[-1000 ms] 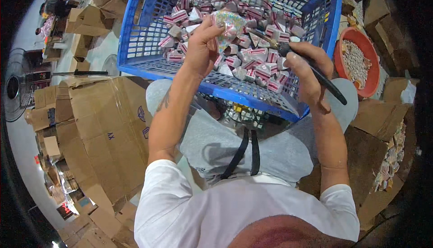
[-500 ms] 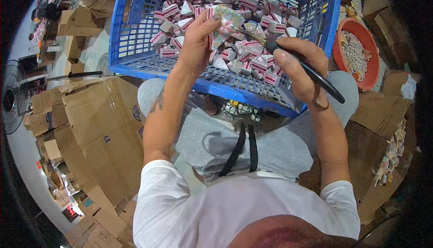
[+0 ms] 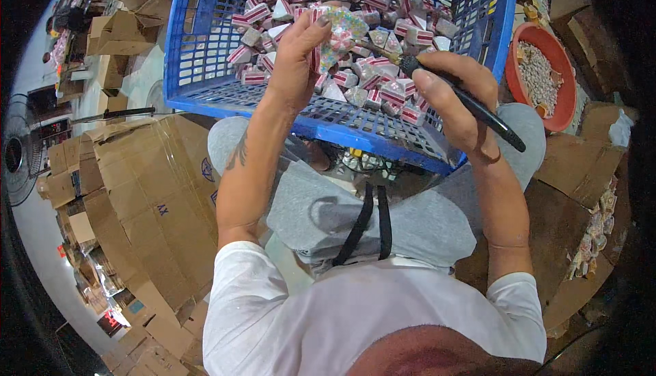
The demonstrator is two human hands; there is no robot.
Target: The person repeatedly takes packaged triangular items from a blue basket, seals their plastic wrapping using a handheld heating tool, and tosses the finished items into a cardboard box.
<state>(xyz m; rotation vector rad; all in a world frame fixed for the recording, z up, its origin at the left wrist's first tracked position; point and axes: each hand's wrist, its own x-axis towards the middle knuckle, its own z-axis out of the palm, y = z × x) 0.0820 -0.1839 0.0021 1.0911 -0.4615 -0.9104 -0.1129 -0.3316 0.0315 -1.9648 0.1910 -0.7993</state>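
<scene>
Looking down on a person's lap: the left hand (image 3: 297, 55) holds a speckled wedge (image 3: 342, 27) with red-and-white sides over a blue plastic basket (image 3: 328, 130), its fingers pinched on the wedge's left side. The right hand (image 3: 461, 96) grips a black-handled tool (image 3: 488, 117), thumb and fingers closed around it, the thin tip pointing left at the wedge's edge; whether it touches is too small to tell. Many striped pieces (image 3: 393, 92) lie in the basket below. Good handling here probably means a steady left pinch, fingers clear of the tip, and light, controlled strokes from the right wrist.
</scene>
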